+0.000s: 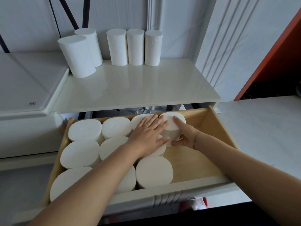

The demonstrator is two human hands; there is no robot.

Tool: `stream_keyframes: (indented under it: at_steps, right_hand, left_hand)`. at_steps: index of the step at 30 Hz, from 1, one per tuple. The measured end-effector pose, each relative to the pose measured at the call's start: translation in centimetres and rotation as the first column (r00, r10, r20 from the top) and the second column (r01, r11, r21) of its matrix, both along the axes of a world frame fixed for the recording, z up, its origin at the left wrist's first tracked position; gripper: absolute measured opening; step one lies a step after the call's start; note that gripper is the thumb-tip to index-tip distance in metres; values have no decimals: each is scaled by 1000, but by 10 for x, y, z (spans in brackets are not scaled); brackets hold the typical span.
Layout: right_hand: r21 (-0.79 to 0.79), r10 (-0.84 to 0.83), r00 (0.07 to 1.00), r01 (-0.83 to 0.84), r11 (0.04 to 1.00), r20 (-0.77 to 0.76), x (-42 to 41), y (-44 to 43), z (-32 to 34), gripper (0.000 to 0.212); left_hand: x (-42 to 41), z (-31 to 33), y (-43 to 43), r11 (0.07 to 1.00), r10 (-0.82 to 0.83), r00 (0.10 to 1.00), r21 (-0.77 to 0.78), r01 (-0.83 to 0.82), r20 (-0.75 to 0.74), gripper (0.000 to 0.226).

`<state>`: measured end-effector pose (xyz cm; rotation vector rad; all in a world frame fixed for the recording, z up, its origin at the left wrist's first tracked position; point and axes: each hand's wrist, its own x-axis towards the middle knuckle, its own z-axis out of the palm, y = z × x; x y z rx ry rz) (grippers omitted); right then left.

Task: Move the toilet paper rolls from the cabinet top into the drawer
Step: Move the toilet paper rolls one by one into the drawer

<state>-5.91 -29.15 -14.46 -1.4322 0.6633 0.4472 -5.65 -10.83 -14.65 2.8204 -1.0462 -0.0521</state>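
The open wooden drawer (210,126) is seen pulled out beneath the glossy white cabinet top (130,85), and both hands are reached into its far right part. Left of and nearer than the hands, the drawer is packed with upright toilet paper rolls (84,129) in rows, while bare wood is left to the right of the grip. Well beyond the hands, five more rolls (135,47) are stood upright on the cabinet top against the wall, two at the left and three touching side by side. One roll (175,126) is held at the drawer's back row: it is clasped by the right hand (185,136), index finger laid over its top and thumb pressed to its near side. The left hand (149,132) is spread flat, fingers wide, across the neighbouring roll tops and onto the held roll's left edge; a ring (147,125) is worn on it.
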Motion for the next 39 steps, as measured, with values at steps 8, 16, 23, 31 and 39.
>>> stream_keyframes:
  at_steps: [8, 16, 23, 31, 39]
  right_hand:
    - [-142, 76, 997, -79, 987, -27, -2, -4, 7, 67]
    - [-993, 401, 916, -28, 117, 22, 1, -6, 43, 44]
    - [-867, 649, 601, 169, 469, 467, 49, 83, 68, 37]
    - [-724, 611, 589, -63, 687, 529, 136, 206, 68, 79]
    - [-602, 501, 633, -69, 796, 590, 209, 273, 72, 96]
  left_hand:
    - [-5, 0, -4, 996, 84, 996, 9, -85, 5, 70]
    - [-4, 4, 17, 1000, -25, 1000, 9, 25, -15, 65]
    - [14, 12, 83, 992, 121, 962, -55, -111, 246, 66]
    - [48, 31, 145, 754, 635, 770, -270, -599, 68, 75]
    - [53, 21, 149, 685, 720, 687, -257, -682, 97, 65]
